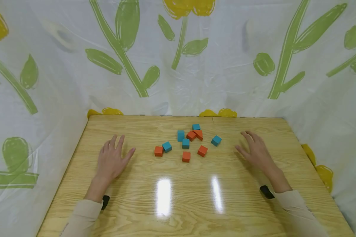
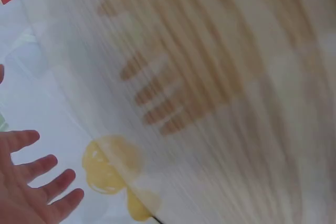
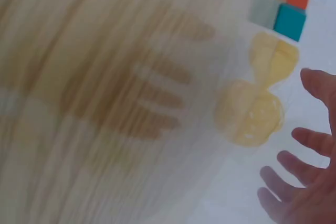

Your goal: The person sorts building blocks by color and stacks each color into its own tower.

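Observation:
Both hands are held over the wooden table, one on each side of a loose group of small blocks. My left hand [image 1: 112,161] has its fingers spread and holds nothing; nearest to it lie a red cube [image 1: 158,151] and a blue cube [image 1: 167,147]. On the other side my right hand [image 1: 256,153] has its fingers extended and is likewise without an object, with a blue cube [image 1: 216,141] closest. Between them are a red triangular block [image 1: 198,134], another blue cube [image 1: 185,143] and several more red and blue blocks. Both wrist views show spread fingers and their reflections on the tabletop.
The glossy wood-grain table [image 1: 130,210] carries two bright light reflections near its front. A white curtain [image 1: 219,82] printed with green leaves and yellow flowers encloses the back and both sides. Dark straps [image 1: 266,192] show at the wrists.

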`<state>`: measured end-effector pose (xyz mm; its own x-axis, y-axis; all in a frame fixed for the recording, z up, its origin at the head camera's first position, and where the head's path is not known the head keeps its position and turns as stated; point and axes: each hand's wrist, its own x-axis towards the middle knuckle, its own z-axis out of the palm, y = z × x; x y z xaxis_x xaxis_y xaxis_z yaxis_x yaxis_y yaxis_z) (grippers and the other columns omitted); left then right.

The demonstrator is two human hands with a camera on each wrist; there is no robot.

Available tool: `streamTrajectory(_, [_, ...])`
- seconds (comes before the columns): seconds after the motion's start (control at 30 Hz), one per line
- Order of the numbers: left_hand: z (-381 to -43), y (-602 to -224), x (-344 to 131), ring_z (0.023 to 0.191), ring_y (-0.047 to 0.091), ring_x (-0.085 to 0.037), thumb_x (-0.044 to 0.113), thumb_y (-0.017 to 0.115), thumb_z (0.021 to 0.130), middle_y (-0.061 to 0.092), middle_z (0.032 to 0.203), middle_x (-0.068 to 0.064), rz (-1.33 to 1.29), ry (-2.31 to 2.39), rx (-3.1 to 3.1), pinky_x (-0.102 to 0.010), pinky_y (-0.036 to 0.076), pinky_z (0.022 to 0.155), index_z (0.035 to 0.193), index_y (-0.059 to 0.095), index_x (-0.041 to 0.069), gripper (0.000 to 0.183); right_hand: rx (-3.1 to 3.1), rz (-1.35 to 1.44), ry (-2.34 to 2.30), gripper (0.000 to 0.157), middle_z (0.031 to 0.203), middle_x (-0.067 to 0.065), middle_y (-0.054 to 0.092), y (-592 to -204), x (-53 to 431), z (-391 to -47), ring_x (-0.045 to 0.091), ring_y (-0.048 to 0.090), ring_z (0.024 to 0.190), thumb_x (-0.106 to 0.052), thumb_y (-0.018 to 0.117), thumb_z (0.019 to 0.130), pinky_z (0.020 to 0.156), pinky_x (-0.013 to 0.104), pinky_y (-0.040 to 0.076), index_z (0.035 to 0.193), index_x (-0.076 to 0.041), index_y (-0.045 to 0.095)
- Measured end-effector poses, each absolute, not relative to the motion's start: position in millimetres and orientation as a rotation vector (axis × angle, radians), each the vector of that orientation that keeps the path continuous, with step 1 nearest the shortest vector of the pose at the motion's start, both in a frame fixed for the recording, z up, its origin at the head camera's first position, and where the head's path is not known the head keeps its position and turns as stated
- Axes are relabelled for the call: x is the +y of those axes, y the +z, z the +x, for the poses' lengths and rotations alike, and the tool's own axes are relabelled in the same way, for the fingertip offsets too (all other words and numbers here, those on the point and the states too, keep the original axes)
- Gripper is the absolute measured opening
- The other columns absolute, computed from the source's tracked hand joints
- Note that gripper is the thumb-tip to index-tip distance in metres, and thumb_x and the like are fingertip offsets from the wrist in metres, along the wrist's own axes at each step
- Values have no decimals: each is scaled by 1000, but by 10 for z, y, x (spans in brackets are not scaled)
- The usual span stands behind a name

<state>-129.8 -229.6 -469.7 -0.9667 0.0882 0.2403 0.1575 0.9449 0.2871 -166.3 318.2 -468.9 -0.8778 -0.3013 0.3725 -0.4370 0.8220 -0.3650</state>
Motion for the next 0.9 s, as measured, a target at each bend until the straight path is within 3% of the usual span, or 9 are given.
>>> streamTrajectory(0.17, [-1297,-4685,-2224,127,45,-55,49,55,104,45,145,-33,-178,-527,-2828,-69,42,99,150,44,-3,71,-2650,579,748,54,136,36,51,-4673,3085,-1659,56,46,124,-5,78,90,100,70,38,135,13,54])
streamTrajectory(0.4, [-1280,-4632,-2076,125,48,-52,48,54,105,50,142,-30,-176,-635,-2800,-66,46,96,148,48,-3,67,-2627,544,914,42,131,29,57,-4645,2974,-1633,48,51,120,-2,73,94,96,65,44,131,10,58])
streamTrajectory(0.9, [-1266,-4585,-1739,120,54,-44,43,59,104,58,136,-24,-210,-825,-2700,-59,50,95,142,56,-1,59,-2562,567,1058,37,122,26,64,-4636,2662,-1629,41,62,106,-1,73,94,87,55,53,127,10,61])
